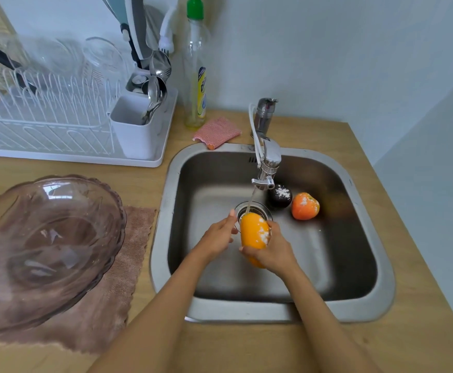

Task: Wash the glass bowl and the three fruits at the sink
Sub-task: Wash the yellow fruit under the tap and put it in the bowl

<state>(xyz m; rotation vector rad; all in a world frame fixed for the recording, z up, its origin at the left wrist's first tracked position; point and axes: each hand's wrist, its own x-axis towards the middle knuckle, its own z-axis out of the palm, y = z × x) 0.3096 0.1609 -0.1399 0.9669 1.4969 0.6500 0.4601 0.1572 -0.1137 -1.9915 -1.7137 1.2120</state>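
Setting: wooden counter (397, 345) against a pale wall, steel sink (287, 310) set into it, seen from the head camera.
Fruits: three, all inside the sink.
Yellow fruit (253, 234): one, held upright over the drain (267, 212), just under the faucet (267, 162); a thin stream of water lands on its top; white foam or powder on its right side.
Dark fruit (280, 196): one, on the sink floor just right of the faucet outlet, white patch on top.
Orange fruit (304, 206): one, on the sink floor, just right of the dark fruit, white speck on it.
Right hand (272, 251): fingers curled round the yellow fruit's right side and lower half, thumb across its front; it grips the fruit.
Left hand (218, 234): left of the yellow fruit, fingers fairly straight, fingertips (232, 213) at its upper left; whether they touch it I cannot tell.
Glass bowl (50, 246): one, on the counter left of the sink, resting on a brown cloth (128, 265).
Behind the sink: one dish rack (66, 125) at far left, one soap bottle (196, 76), one pink sponge (217, 131) touching the sink rim.
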